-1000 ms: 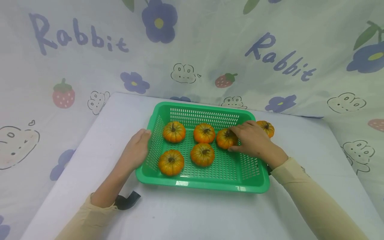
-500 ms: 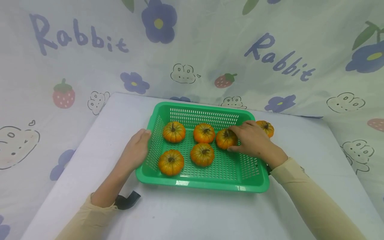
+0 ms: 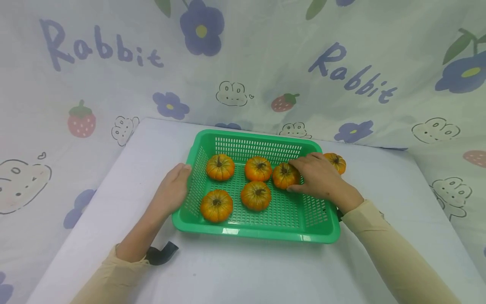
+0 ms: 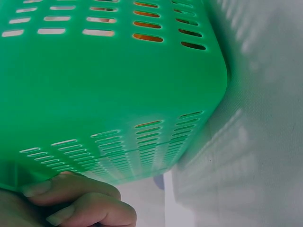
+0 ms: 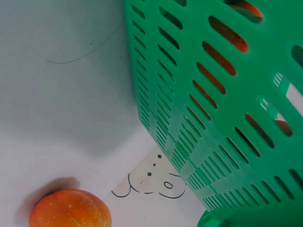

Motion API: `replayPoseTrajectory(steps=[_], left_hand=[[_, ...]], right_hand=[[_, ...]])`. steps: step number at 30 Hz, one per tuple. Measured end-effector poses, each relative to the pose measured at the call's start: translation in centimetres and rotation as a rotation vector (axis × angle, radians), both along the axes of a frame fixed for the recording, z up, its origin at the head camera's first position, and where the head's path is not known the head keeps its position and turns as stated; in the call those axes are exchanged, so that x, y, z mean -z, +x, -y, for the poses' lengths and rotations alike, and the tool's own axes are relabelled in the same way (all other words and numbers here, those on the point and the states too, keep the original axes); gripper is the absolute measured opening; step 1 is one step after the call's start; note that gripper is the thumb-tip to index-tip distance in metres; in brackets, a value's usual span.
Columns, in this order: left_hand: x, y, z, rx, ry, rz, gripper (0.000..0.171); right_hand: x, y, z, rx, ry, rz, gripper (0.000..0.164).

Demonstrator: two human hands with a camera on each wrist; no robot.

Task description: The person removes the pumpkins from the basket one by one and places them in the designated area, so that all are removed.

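A green slotted plastic basket (image 3: 258,234) stands on the white table, with several small orange pumpkins inside. My left hand (image 3: 172,188) grips its left side at the rim; in the left wrist view the curled fingers (image 4: 90,201) show under the rim. Reaching over the right wall, my right hand (image 3: 319,175) holds the rightmost pumpkin (image 3: 284,176) by its right side, thumb in front and fingers behind. That pumpkin sits low in the basket beside another pumpkin (image 3: 258,169). The right hand itself is out of sight in the right wrist view, where the basket wall fills the right side.
Outside the basket's back right corner lies one more pumpkin (image 3: 336,163), partly behind the right hand. A dark strap piece (image 3: 162,254) sticks out by the left wrist. Behind the white table (image 3: 243,274) hangs a printed cloth (image 3: 243,63).
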State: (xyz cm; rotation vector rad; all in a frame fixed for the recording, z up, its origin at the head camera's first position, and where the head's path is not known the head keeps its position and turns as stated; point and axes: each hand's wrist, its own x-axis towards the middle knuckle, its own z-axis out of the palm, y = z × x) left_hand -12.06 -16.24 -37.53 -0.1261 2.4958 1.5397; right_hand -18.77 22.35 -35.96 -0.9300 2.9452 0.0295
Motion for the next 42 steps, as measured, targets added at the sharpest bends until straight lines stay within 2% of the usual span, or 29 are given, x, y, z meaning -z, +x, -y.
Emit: replayPoseTrajectory(steps=[24,33,42], left_hand=[[-0.15,0.13,0.07,-0.006,-0.009,-0.008,0.054],[-0.23,0.23,-0.15,-0.014,-0.029,0.005,0.055],[-0.44,0.30,-0.31,-0.034,-0.016,0.009,0.052]], right_hand=[[-0.02,0.01,0.04,0.064,-0.047,0.044,0.080],[-0.03,0.10,-0.23,0.092,-0.150,0.059,0.082],[-0.09,0.14,-0.35,0.096,-0.187,0.058,0.082]])
